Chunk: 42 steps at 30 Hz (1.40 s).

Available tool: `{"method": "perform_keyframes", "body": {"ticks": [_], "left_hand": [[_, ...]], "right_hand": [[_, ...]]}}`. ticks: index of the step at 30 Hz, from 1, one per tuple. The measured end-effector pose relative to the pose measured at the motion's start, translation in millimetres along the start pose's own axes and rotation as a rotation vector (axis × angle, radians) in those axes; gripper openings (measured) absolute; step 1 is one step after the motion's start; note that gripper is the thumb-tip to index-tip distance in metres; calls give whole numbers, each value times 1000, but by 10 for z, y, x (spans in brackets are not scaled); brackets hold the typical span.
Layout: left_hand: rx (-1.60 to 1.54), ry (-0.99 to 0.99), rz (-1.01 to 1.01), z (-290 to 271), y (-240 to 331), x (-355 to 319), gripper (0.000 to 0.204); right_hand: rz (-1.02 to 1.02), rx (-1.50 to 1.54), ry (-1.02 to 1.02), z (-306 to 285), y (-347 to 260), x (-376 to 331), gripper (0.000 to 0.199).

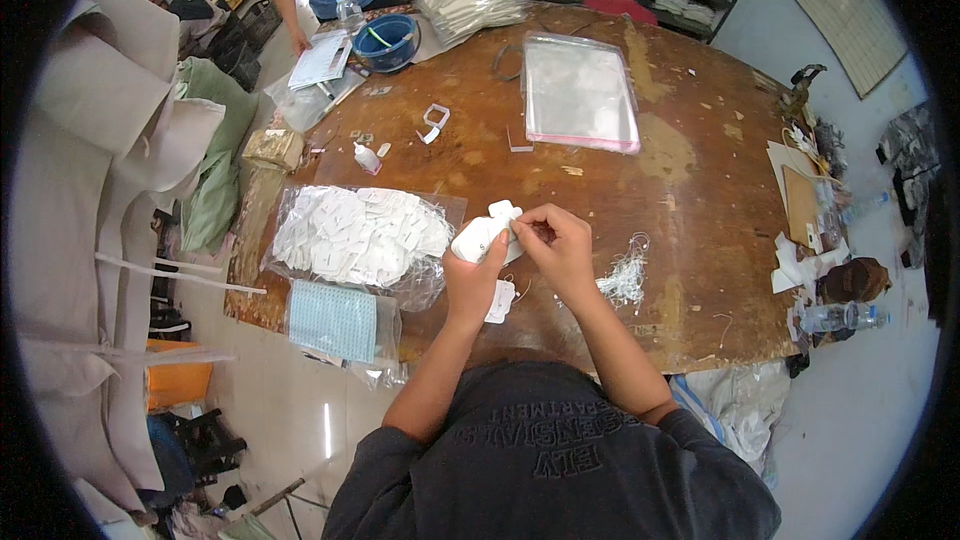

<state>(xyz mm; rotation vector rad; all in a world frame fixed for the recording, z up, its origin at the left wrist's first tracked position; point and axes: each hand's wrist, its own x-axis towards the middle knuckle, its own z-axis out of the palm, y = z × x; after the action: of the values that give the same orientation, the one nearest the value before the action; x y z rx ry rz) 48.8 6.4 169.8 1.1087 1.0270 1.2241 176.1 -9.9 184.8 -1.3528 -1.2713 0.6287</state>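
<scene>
White paper tags, a small stack with rounded corners, sit gripped in the left hand, whose fingers are curled closed around the stack's lower end. The stack's long axis runs from lower left to upper right, its upper end pointing away from the person toward the right hand. That hand is closed in a pinch at the top of the stack, fingertips meeting on the tag edge; what thin thing it pinches, if any, is too small to tell. Both hands hover just above the near part of the worn brown wooden counter.

One more single tag lies flat below the left wrist. One crinkled clear plastic bag heaped with many loose white tags lies left of the hands. One tangled bundle of white strings lies right of them. One flat pack of glossy clear sleeves with a pink edge rests farther back. One pale blue dotted sheet in plastic lies at the near left edge.
</scene>
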Motion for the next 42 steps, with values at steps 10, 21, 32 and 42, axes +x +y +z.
{"method": "perform_keyframes", "body": {"ticks": [10,21,32,42], "left_hand": [[87,29,47,4,29,-39,17],[1043,-15,999,-186,11,145,29],[728,-297,473,-307,-725,-110,24],[396,-83,-401,-950,-1927,-166,30]], "right_hand": [[-213,-95,-18,59,-86,-5,5],[344,525,-181,-18,41,-30,12],[296,-176,234,-287,1189,-367,31],[615,-809,458,-1263,2413,-956,31]]}}
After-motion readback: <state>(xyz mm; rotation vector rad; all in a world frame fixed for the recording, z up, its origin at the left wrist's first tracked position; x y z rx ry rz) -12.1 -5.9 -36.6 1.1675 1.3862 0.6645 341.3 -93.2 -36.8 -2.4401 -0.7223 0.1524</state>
